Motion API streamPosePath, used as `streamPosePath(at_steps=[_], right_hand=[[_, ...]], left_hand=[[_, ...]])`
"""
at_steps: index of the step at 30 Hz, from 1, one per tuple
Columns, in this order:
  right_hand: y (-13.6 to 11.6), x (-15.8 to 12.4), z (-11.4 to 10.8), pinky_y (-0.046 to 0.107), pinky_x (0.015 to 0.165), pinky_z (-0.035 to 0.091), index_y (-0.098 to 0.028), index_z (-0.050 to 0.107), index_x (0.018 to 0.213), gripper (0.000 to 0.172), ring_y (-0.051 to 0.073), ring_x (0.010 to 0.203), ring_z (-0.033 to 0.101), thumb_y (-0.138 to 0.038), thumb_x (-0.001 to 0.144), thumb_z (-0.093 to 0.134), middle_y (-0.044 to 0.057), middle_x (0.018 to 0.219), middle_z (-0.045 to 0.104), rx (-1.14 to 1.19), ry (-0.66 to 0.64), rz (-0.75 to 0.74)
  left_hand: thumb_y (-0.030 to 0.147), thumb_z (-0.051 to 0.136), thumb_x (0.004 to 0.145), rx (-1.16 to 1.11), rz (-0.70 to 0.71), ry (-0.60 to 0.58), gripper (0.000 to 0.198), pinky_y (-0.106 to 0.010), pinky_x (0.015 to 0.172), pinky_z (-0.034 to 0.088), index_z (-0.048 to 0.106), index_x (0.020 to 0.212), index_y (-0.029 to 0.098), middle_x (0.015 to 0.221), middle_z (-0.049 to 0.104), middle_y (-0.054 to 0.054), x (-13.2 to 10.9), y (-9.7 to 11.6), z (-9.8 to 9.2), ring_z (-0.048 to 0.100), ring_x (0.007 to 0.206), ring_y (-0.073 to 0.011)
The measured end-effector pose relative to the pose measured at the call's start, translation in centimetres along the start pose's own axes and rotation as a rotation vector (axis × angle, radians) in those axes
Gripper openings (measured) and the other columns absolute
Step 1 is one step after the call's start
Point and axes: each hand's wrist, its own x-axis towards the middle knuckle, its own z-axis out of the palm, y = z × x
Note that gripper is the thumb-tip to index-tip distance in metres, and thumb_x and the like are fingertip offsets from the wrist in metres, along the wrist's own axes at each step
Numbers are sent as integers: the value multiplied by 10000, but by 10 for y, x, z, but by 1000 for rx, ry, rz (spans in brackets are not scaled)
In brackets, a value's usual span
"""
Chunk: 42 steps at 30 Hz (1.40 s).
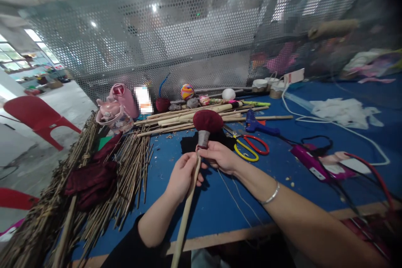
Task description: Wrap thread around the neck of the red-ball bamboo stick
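My left hand (183,174) is wrapped round a pale wooden stick (185,217) that rises from the table's near edge. On the stick's top sits a dark red fabric ball (207,120) with a grey wrapped neck (203,138). My right hand (220,155) pinches the stick just under that neck, fingers closed. A thin thread (235,199) trails from my right hand across the blue table (220,209). A silver bracelet (271,194) circles my right wrist.
Yellow and red scissors (249,146) and a blue glue gun (256,124) lie right of the ball. Bundles of thin twigs with dark red cloth (91,178) fill the left. Wooden sticks (194,115), a pink bag (117,106), a pink tool (309,161) and white cable (345,132) lie beyond.
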Motion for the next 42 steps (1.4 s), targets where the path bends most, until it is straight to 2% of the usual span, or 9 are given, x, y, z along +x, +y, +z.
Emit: streamPosePath(at_steps=[5, 10, 16, 18, 22, 30, 34, 37, 42], right_hand=[[-2, 2, 9, 173, 305, 102, -147, 478, 809, 310, 8, 315, 195, -385, 709, 648, -101, 453, 381, -20, 25, 6], [-14, -2, 21, 171, 336, 181, -146, 459, 821, 333, 8, 330, 268, -396, 704, 645, -86, 494, 452, -27, 24, -13], [-7, -1, 20, 187, 453, 328, -147, 457, 856, 343, 62, 477, 461, -359, 681, 663, -39, 604, 536, -31, 36, -44], [-6, -1, 15, 189, 443, 304, -149, 476, 872, 342, 57, 450, 428, -358, 677, 664, -54, 568, 515, -89, 80, -43], [-12, -4, 7, 189, 380, 177, -130, 544, 740, 270, 22, 351, 231, -381, 697, 632, -102, 414, 342, -221, 127, 9], [-13, -7, 3, 191, 319, 75, -134, 580, 709, 271, 19, 314, 155, -397, 682, 638, -108, 376, 266, -83, 94, 6], [-10, -5, 4, 179, 309, 85, -134, 573, 713, 267, 17, 311, 166, -393, 697, 635, -106, 381, 279, -61, 64, 8], [-9, -4, 5, 165, 300, 99, -145, 531, 705, 260, 12, 308, 176, -380, 704, 641, -103, 398, 322, -34, 68, -15], [-8, -4, 9, 155, 296, 121, -172, 507, 975, 351, 8, 308, 212, -357, 712, 647, -78, 521, 485, 2, 28, -58]], left_hand=[[397, 643, 691, 60, 151, 110, 438, -143, 284, 266, 439, 1003, 169, 573, 502, 79, -2, -3, 3, 354, 319, -26], [390, 634, 697, 60, 149, 179, 494, -147, 289, 251, 472, 1087, 132, 628, 561, 37, -2, -3, 3, 350, 337, -22], [388, 630, 700, 115, 153, 196, 513, -158, 292, 266, 529, 1105, 90, 517, 506, 61, -2, -2, 0, 338, 328, -31], [380, 639, 694, 114, 164, 213, 516, -159, 294, 268, 535, 1110, 93, 498, 489, 69, -1, -2, -2, 337, 325, -31], [354, 650, 689, 118, 171, 259, 525, -159, 292, 270, 526, 1131, 99, 536, 521, 57, 1, 0, -5, 343, 328, -29], [347, 645, 699, 122, 161, 237, 476, -155, 283, 280, 519, 1101, 124, 599, 585, 31, -1, 6, -7, 384, 324, -34], [368, 631, 716, 5, 224, 147, 415, -155, 272, 272, 445, 1030, 169, 690, 629, 14, -2, 10, -11, 386, 307, -31], [364, 623, 725, -85, 215, 64, 350, -143, 272, 257, 437, 953, 175, 705, 630, 11, -4, 12, -8, 372, 302, -19], [365, 616, 731, -193, 152, -15, 310, -132, 268, 247, 502, 918, 145, 743, 633, -7, -4, 12, -5, 372, 296, -1]])
